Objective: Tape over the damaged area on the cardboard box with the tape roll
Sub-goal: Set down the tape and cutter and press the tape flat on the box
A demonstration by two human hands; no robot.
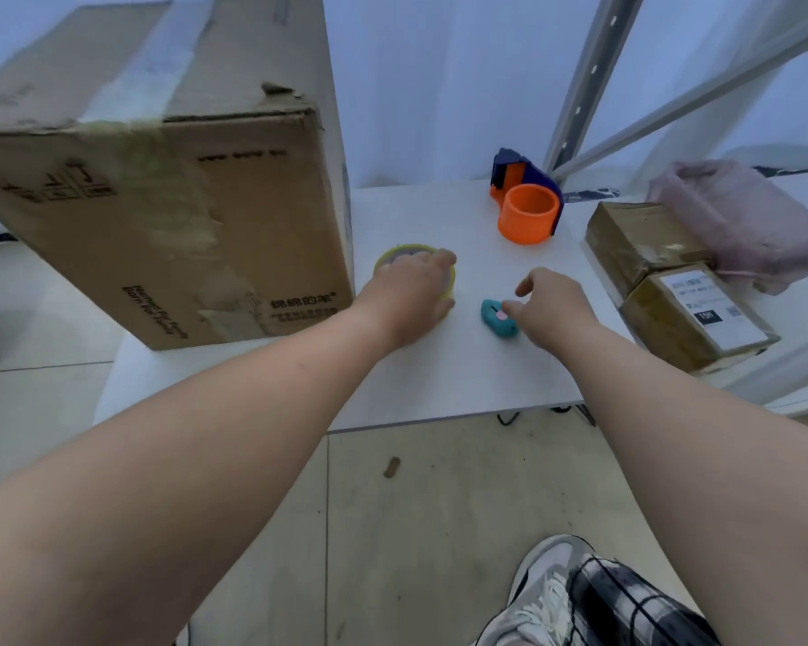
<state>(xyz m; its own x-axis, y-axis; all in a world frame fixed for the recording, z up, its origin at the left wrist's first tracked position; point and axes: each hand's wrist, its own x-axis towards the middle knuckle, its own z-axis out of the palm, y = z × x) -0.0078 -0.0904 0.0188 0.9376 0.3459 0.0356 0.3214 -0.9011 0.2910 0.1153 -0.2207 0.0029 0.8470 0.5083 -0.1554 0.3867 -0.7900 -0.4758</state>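
A large worn cardboard box point(159, 188) stands on the left of the white table point(439, 375), with old tape strips and a torn spot near its top right edge. The tape roll point(400, 256), yellowish and lying flat, sits just right of the box. My left hand point(411, 298) lies on top of the roll, fingers curled over it. My right hand point(549, 305) touches a small teal box cutter point(495, 319) with thumb and fingertips; a firm grip cannot be made out.
An orange and blue tape dispenser point(528, 202) stands at the table's back. Two small taped parcels point(672, 282) and a pink bag point(738, 221) lie at the right. A metal rack post point(588, 81) rises behind. My shoe point(542, 594) is on the floor below.
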